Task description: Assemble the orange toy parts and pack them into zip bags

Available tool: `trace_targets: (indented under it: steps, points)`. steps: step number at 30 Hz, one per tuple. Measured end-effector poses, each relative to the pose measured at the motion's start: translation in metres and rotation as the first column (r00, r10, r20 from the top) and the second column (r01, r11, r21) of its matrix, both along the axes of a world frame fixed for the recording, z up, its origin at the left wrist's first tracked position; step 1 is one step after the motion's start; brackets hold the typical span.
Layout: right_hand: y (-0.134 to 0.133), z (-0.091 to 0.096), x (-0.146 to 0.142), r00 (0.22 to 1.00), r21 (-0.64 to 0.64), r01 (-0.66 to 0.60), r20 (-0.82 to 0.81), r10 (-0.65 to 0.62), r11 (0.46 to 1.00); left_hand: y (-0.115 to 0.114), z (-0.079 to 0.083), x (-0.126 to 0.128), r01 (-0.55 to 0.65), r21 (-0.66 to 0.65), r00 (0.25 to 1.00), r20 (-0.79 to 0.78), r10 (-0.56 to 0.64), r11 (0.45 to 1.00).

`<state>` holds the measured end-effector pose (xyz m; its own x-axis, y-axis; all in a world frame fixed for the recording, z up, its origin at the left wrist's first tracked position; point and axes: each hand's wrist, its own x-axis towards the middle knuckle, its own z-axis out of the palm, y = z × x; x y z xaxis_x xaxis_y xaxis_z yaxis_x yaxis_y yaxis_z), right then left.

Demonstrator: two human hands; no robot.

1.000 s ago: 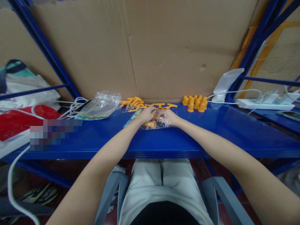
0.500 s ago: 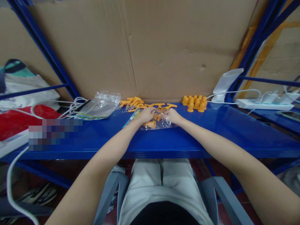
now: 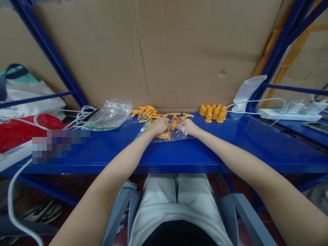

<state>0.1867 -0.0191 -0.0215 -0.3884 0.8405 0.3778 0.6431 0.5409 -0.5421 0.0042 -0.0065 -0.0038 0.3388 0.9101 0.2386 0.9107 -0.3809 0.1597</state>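
Note:
A clear plastic bag (image 3: pixel 176 136) with a colourful strip lies flat on the blue tabletop, several orange cup-shaped plastic pieces (image 3: pixel 165 136) in or on it. My left hand (image 3: pixel 160 125) is closed over the bag's left part, its fingertips mostly hidden. Pinching the film on the right is my right hand (image 3: pixel 188 126), close to small orange pieces (image 3: pixel 171 126) between the two hands. Just beyond the hands lies a row of orange handle-like pieces (image 3: pixel 174 114). A pile of similar orange pieces with small metallic bits (image 3: pixel 146 112) is at the back left.
Several orange cup-shaped pieces (image 3: pixel 213 112) stand grouped at the back right. Another clear bag (image 3: pixel 109 115) lies left, beside white cables (image 3: pixel 85 111). A power strip (image 3: pixel 288 114) sits at the far right. Cardboard (image 3: pixel 179 51) closes off the back, between blue shelf posts.
Small orange pieces between my hands have shifted slightly within the plastic. Both hands stay at nearly the same spot, the right one moving only a little.

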Motion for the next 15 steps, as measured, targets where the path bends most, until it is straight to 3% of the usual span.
trace_targets:
  steps: [4, 6, 10, 12, 15]
  points:
    - [-0.006, 0.012, 0.001, 0.988, 0.044, 0.014, 0.154, -0.021, 0.999, -0.005, 0.005, 0.001, -0.013, -0.036, 0.999, -0.044, 0.012, 0.999]
    - [-0.008, 0.020, 0.005, 0.971, 0.118, 0.117, 0.193, -0.138, 0.986, -0.007, 0.007, 0.001, 0.001, -0.043, 0.997, -0.075, -0.004, 0.999]
    - [-0.001, 0.032, 0.022, 0.906, 0.251, 0.386, 0.076, -0.415, 0.888, -0.012, 0.011, 0.001, -0.009, -0.064, 0.993, -0.121, 0.002, 0.998]
    - [0.008, 0.035, 0.033, 0.893, 0.260, 0.428, 0.025, -0.449, 0.866, -0.014, 0.013, 0.001, -0.031, -0.075, 0.990, -0.138, 0.020, 0.997]
    - [0.025, 0.034, 0.046, 0.903, 0.213, 0.406, 0.055, -0.425, 0.889, -0.015, 0.015, -0.002, -0.044, -0.100, 0.985, -0.172, 0.026, 0.994]
